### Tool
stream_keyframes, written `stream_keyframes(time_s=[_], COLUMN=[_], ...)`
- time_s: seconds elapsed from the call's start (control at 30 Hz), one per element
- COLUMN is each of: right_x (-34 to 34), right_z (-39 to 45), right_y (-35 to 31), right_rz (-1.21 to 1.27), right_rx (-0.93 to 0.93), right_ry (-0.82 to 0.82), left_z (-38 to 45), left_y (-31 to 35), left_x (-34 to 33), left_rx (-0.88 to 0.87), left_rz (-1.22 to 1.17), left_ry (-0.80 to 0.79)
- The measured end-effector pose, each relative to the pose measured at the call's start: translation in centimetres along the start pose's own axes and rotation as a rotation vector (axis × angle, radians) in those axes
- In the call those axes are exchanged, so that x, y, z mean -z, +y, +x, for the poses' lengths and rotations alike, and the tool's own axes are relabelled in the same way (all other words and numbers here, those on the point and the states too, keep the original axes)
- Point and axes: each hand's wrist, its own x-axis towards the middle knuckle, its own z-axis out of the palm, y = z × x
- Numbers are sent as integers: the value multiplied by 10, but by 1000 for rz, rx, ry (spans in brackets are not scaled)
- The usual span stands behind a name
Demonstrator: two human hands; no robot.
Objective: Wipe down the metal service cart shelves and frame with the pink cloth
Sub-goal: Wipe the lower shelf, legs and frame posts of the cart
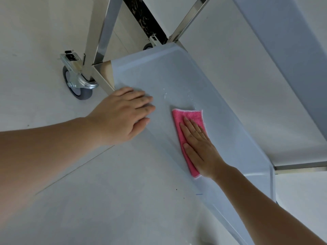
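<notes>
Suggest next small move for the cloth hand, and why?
Probably slide the right hand, flat on the folded pink cloth, forward toward the water droplets on the pale blue bottom shelf; they lie just ahead, unwiped, while the left hand braces the rim.

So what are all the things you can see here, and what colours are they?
bottom shelf: one, pale blue-grey, low on the cart, runs from the upper middle to the lower right
water drops: a few, clear, on the bottom shelf just beyond the cloth
pink cloth: one, pink with a pale edge, flat on the bottom shelf
upper shelf: one, pale blue-grey, above at the right
frame legs: two in view, shiny silver, rise from the shelf's far corners
wheels: two, grey with silver brackets, near one at the left, far one partly hidden
floor: pale grey tiles with a dark strip at the top
left hand: one, fingers straight, rests on the shelf's near edge
right hand: one, flat, presses on the pink cloth
</notes>
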Motion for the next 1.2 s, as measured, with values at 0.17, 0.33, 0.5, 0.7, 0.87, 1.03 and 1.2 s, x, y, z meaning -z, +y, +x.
stream_keyframes(time_s=[0.17, 0.33, 0.5, 0.7, 0.87, 1.03, 1.2], right_x=[8, 18, 27, 30, 29, 21, 3], right_z=[34, 64, 87, 118, 122, 125, 110], right_y=[36, 90, 137, 168, 156, 100, 12], right_rz=[1, -148, -380, -477, -496, -489, -361], right_rx=[-56, -160, -165, -458, -503, -334, -280], right_ry=[64, 89, -123, -121, -152, -140, -52], left_z=[2, -1, -17, -16, -16, -16, -13], left_y=[-8, -21, -41, -47, -49, -49, -48], left_x=[-1, 3, 3, -3, -3, 0, 5], left_rx=[-48, -84, -62, -50, -54, -62, -76], left_rz=[-26, -23, 38, -48, -67, -44, -49], left_ry=[13, 16, 68, 71, 80, 71, 44])
